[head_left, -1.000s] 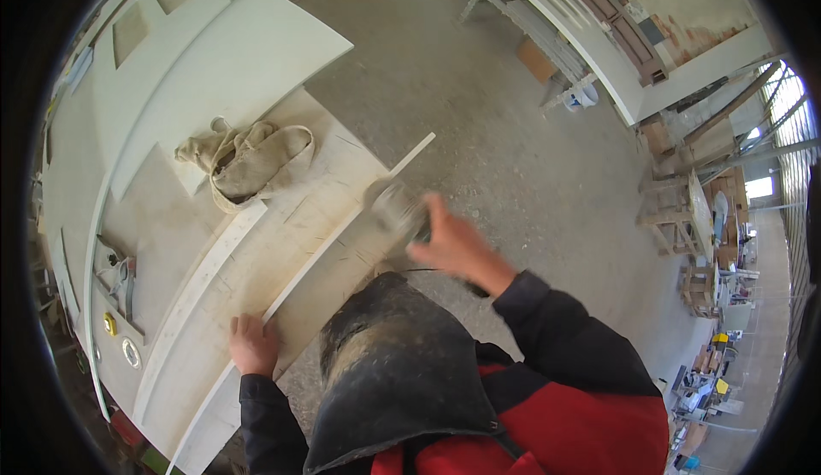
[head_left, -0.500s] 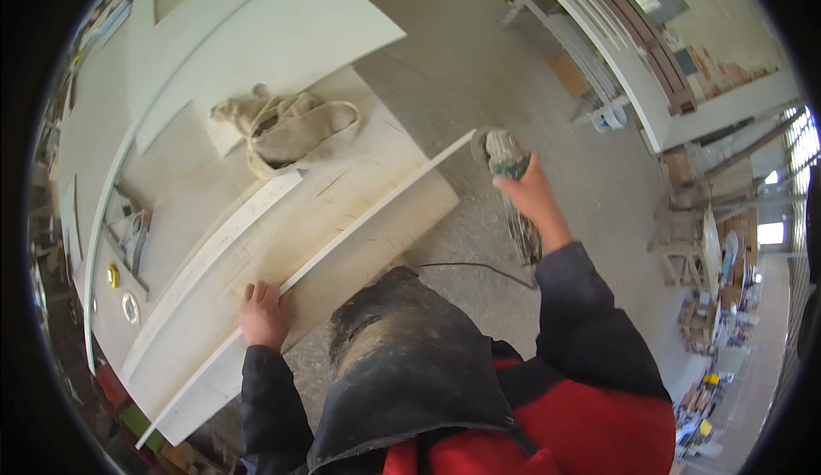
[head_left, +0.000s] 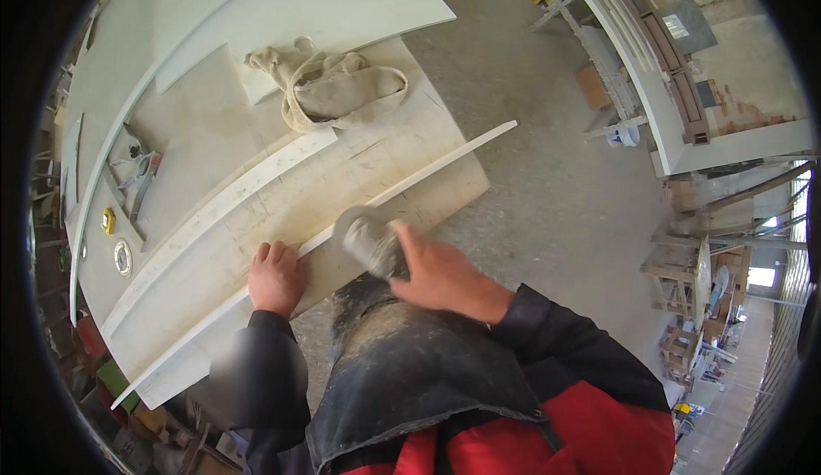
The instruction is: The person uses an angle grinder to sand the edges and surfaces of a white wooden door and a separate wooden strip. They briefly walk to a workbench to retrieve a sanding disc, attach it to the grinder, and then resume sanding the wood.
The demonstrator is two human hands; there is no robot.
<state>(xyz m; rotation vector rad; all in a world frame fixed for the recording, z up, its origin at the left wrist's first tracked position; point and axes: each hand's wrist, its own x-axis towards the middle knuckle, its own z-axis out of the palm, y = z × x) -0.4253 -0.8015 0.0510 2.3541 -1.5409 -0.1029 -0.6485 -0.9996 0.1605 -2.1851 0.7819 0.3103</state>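
From the right hand (head_left: 443, 275), a way lies open over the concrete floor (head_left: 569, 188) at two o'clock. In the way: angle grinder (head_left: 373, 247) at ten, left hand (head_left: 278, 278) at nine, narrow white strip (head_left: 445, 164) across twelve, crumpled beige fabric bundle (head_left: 338, 94) at eleven.

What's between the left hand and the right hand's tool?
In the head view, a short stretch of thin white strip lies between the left hand and the tool.

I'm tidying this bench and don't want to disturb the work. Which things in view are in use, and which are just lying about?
In use:
- narrow white strip, under the left hand
- angle grinder, in the right hand

Apparently lying about:
- bundled beige cloth
- wider white strip
- small yellow object, perhaps a tape measure
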